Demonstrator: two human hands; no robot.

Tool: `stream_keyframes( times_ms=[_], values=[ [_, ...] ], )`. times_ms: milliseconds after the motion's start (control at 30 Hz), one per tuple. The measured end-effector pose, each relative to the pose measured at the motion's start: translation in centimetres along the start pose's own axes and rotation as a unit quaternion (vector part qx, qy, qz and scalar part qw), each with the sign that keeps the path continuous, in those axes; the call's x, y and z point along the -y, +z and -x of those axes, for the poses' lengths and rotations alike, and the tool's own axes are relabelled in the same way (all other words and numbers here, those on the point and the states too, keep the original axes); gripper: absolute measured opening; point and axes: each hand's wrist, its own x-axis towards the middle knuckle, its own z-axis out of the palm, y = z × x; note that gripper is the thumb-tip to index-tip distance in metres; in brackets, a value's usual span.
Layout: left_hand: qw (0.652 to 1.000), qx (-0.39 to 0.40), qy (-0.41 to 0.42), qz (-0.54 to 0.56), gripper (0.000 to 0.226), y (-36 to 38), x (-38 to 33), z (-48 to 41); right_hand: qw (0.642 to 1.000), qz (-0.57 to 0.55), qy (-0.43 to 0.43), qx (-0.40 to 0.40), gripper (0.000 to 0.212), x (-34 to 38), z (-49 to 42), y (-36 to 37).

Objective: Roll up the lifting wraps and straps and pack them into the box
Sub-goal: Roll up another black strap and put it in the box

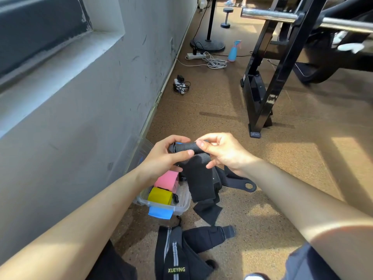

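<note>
Wrap point(186, 147), black woven cloth, held at mid-frame between both hands. The rolled end lies crosswise, with the left hand point(161, 156) curled round its left end, thumb on top, and the right hand point(224, 152) pinching its right end between thumb and forefinger. The unrolled tail point(199, 182) hangs toward 6 o'clock; whether its tip touches the floor point(262, 199) cannot be told. Judging by its drape, the cloth is light, soft and limp, and its rough weave is unlikely to slip. The coil would probably loosen if released, so the sound hold is at its two ends, with the tail fed in under light tension. A clear plastic box point(181, 209) stands on the floor at 7 o'clock of the hands, near the wall point(80, 138). It holds a pink band point(166, 179) and a yellow band point(160, 196), with a blue band point(160, 212) at its near edge. More black straps point(207, 237) lie loose at 6 o'clock. The floor is flat, speckled brown and partly sunlit. A black rack point(268, 93) stands at 1 o'clock, with a spray bottle point(234, 51) and a power strip point(194, 55) at 12 o'clock.
</note>
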Motion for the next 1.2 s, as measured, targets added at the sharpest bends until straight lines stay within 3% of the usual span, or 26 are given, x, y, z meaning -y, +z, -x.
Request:
stream_keyframes(
  times_ms=[433,667,867,1033,1200],
  values=[
    [1.000,0.001,-0.030,0.008,0.026,0.15,-0.18,-0.12,0.998,0.036,-0.038,-0.025,0.020,-0.25,0.08,-0.03],
    [0.999,-0.034,0.034,0.008,0.020,0.03,0.06,-0.30,0.999,-0.004,0.039,0.018,0.024,0.00,0.01,-0.26],
    [0.995,-0.071,0.075,0.013,0.022,0.49,-0.18,-0.15,0.995,-0.027,0.089,0.033,0.045,0.34,0.08,0.33],
    [0.995,-0.064,0.071,-0.008,0.028,0.77,-0.06,-0.19,0.998,-0.027,0.055,0.033,0.036,0.40,0.14,0.03],
    [0.999,-0.025,-0.024,0.007,0.026,0.53,0.18,-0.60,0.996,-0.065,0.039,0.039,0.019,0.32,-0.13,-0.40]
  ],
)
